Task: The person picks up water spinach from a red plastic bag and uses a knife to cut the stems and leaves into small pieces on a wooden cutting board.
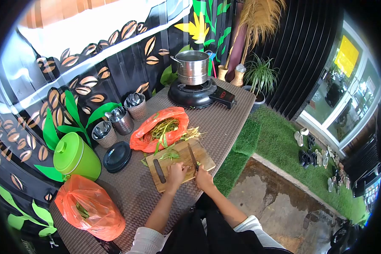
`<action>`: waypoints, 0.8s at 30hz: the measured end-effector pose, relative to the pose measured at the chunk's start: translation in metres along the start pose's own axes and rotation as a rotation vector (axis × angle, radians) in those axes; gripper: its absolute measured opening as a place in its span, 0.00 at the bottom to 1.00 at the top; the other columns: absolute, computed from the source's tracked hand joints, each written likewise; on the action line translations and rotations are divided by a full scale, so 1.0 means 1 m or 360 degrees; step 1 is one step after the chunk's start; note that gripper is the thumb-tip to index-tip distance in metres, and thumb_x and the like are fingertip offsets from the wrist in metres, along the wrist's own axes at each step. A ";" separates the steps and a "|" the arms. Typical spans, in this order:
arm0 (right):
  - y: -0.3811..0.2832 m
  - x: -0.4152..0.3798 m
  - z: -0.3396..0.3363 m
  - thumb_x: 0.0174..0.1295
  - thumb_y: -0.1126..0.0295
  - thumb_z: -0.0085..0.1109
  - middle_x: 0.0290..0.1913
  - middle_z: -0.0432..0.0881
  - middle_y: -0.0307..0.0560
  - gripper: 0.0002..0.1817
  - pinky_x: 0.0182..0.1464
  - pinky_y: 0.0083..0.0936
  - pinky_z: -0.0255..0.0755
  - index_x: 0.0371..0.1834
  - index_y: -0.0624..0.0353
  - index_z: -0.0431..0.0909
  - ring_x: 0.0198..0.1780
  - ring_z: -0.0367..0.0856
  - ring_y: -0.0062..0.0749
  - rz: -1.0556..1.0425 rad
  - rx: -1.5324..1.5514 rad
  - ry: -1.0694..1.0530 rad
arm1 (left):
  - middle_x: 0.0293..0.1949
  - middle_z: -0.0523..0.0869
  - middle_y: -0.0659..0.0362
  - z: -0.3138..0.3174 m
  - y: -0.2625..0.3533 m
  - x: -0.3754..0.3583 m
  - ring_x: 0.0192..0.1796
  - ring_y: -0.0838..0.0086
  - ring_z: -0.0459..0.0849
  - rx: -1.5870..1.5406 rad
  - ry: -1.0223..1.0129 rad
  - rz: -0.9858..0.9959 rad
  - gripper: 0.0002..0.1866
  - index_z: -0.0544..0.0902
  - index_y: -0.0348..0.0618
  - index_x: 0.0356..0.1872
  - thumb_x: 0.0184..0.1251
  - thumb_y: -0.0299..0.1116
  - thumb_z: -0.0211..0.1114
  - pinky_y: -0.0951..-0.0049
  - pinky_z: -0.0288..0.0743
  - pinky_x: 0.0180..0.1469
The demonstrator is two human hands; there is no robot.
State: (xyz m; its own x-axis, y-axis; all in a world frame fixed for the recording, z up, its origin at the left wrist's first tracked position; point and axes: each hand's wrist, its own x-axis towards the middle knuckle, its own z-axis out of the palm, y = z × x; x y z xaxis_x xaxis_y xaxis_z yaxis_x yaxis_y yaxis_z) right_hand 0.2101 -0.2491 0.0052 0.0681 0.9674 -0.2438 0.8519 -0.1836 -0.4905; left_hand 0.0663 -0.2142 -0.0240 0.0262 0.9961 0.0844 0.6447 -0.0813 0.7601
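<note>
A wooden cutting board (169,167) with a slot handle lies at the table's front edge. My right hand (204,178) is closed round the handle of a knife (192,154), whose blade points away from me over the board. Beside it my left hand (177,173) rests on the board with its fingers drawn together; what they hold, if anything, is too small to make out. Cut green leaves (170,153) lie on the board's far part. Just behind it sits an open orange plastic bag (180,116) full of leafy stems (165,129).
A steel pot (192,67) stands on a portable stove (190,96) at the back. Left are cutlery cups (122,120), black plates (117,156), a lidded green container (77,156) and a tied orange bag (91,207). Shoes (309,158) lie on the turf at right.
</note>
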 end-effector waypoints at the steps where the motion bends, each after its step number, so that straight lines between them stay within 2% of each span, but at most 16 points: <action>1: 0.001 0.000 0.000 0.66 0.61 0.45 0.37 0.80 0.68 0.18 0.46 0.50 0.74 0.49 0.66 0.60 0.43 0.81 0.60 -0.0006 -0.0007 -0.0002 | 0.31 0.84 0.53 0.001 0.005 0.000 0.43 0.58 0.79 -0.0257 -0.0068 0.0003 0.07 0.84 0.39 0.32 0.53 0.29 0.65 0.60 0.67 0.49; 2: 0.001 0.000 0.000 0.66 0.61 0.45 0.37 0.80 0.68 0.18 0.46 0.50 0.74 0.49 0.66 0.60 0.43 0.81 0.60 -0.0004 -0.0008 -0.0001 | 0.31 0.84 0.52 0.001 0.009 -0.001 0.44 0.57 0.79 -0.0515 -0.0137 0.0008 0.08 0.84 0.39 0.34 0.53 0.28 0.64 0.60 0.68 0.50; 3: 0.001 0.000 -0.001 0.66 0.61 0.45 0.37 0.80 0.69 0.18 0.46 0.50 0.74 0.50 0.66 0.60 0.43 0.81 0.60 0.0001 -0.0008 -0.0016 | 0.31 0.84 0.52 -0.002 0.011 -0.001 0.44 0.57 0.79 -0.0517 -0.0139 0.0010 0.08 0.84 0.39 0.34 0.53 0.28 0.64 0.60 0.68 0.50; 5: 0.000 -0.002 -0.003 0.66 0.61 0.45 0.38 0.80 0.69 0.19 0.46 0.50 0.74 0.50 0.66 0.60 0.43 0.81 0.60 0.0009 -0.0008 -0.0029 | 0.34 0.84 0.53 -0.009 0.013 0.000 0.47 0.57 0.78 0.0040 0.0170 0.0399 0.07 0.85 0.41 0.34 0.53 0.28 0.65 0.62 0.70 0.52; 6: 0.000 -0.003 -0.004 0.66 0.61 0.45 0.38 0.80 0.69 0.19 0.46 0.50 0.74 0.50 0.66 0.59 0.44 0.80 0.60 0.0006 0.0000 -0.0029 | 0.34 0.84 0.53 -0.010 0.009 0.002 0.47 0.57 0.78 0.0038 0.0172 0.0402 0.07 0.85 0.41 0.34 0.53 0.28 0.65 0.62 0.70 0.52; 8: -0.001 -0.003 -0.004 0.66 0.61 0.45 0.38 0.80 0.69 0.19 0.46 0.50 0.74 0.51 0.66 0.59 0.44 0.80 0.60 0.0001 0.0009 -0.0030 | 0.37 0.84 0.54 -0.013 0.002 0.007 0.48 0.58 0.77 0.0014 0.0167 0.0684 0.07 0.86 0.43 0.33 0.53 0.29 0.66 0.61 0.69 0.54; 9: -0.001 -0.003 -0.003 0.66 0.61 0.45 0.38 0.80 0.69 0.19 0.46 0.50 0.74 0.51 0.66 0.59 0.44 0.80 0.60 -0.0002 0.0004 -0.0014 | 0.37 0.84 0.54 -0.011 -0.004 0.010 0.48 0.58 0.77 0.0014 0.0167 0.0685 0.07 0.86 0.43 0.33 0.53 0.29 0.66 0.61 0.69 0.54; 11: 0.000 -0.004 -0.001 0.66 0.61 0.45 0.38 0.80 0.69 0.19 0.46 0.50 0.74 0.51 0.66 0.58 0.44 0.80 0.61 0.0002 0.0001 0.0003 | 0.39 0.83 0.57 -0.003 -0.015 0.014 0.47 0.59 0.76 0.0153 0.0026 0.0793 0.07 0.86 0.43 0.33 0.52 0.30 0.66 0.60 0.68 0.53; 15: 0.003 -0.004 -0.005 0.66 0.61 0.45 0.38 0.79 0.70 0.20 0.45 0.50 0.74 0.51 0.66 0.59 0.43 0.80 0.62 -0.0039 -0.0028 -0.0037 | 0.32 0.82 0.54 0.004 -0.007 0.007 0.42 0.59 0.76 0.0134 0.0100 0.0852 0.07 0.85 0.41 0.30 0.48 0.28 0.70 0.62 0.68 0.48; 17: 0.004 -0.006 -0.010 0.66 0.61 0.45 0.38 0.79 0.70 0.20 0.45 0.50 0.74 0.51 0.67 0.59 0.43 0.80 0.62 -0.0061 -0.0051 -0.0070 | 0.33 0.83 0.55 0.011 -0.008 0.005 0.45 0.60 0.77 0.0121 0.0053 0.0630 0.06 0.83 0.40 0.28 0.52 0.31 0.67 0.61 0.67 0.49; 18: 0.006 -0.006 -0.012 0.66 0.61 0.45 0.38 0.79 0.71 0.20 0.45 0.51 0.74 0.50 0.67 0.59 0.43 0.80 0.63 -0.0112 -0.0052 -0.0086 | 0.33 0.83 0.55 0.013 -0.006 0.003 0.45 0.60 0.77 0.0121 0.0050 0.0630 0.06 0.83 0.40 0.28 0.52 0.31 0.67 0.61 0.67 0.49; 20: 0.006 -0.007 -0.013 0.65 0.61 0.46 0.38 0.79 0.71 0.20 0.44 0.51 0.74 0.50 0.67 0.59 0.43 0.80 0.64 -0.0162 -0.0053 -0.0106 | 0.30 0.82 0.55 0.017 -0.001 -0.002 0.43 0.60 0.76 -0.0046 0.0175 0.0485 0.06 0.82 0.40 0.26 0.52 0.31 0.67 0.61 0.67 0.47; 24: 0.002 -0.014 -0.008 0.65 0.64 0.45 0.38 0.79 0.71 0.18 0.44 0.51 0.74 0.49 0.67 0.60 0.42 0.80 0.64 -0.0086 -0.0012 -0.0059 | 0.29 0.81 0.56 0.022 0.004 -0.008 0.40 0.61 0.76 -0.0111 0.0315 0.0453 0.05 0.82 0.41 0.26 0.52 0.31 0.67 0.61 0.67 0.47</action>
State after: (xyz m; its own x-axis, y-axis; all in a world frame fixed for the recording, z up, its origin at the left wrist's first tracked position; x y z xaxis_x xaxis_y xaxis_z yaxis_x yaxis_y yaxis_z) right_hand 0.2148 -0.2620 0.0151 0.0029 0.9687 -0.2483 0.8577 -0.1300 -0.4974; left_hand 0.0856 -0.2221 -0.0356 0.0443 0.9076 0.4175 0.5792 -0.3638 0.7295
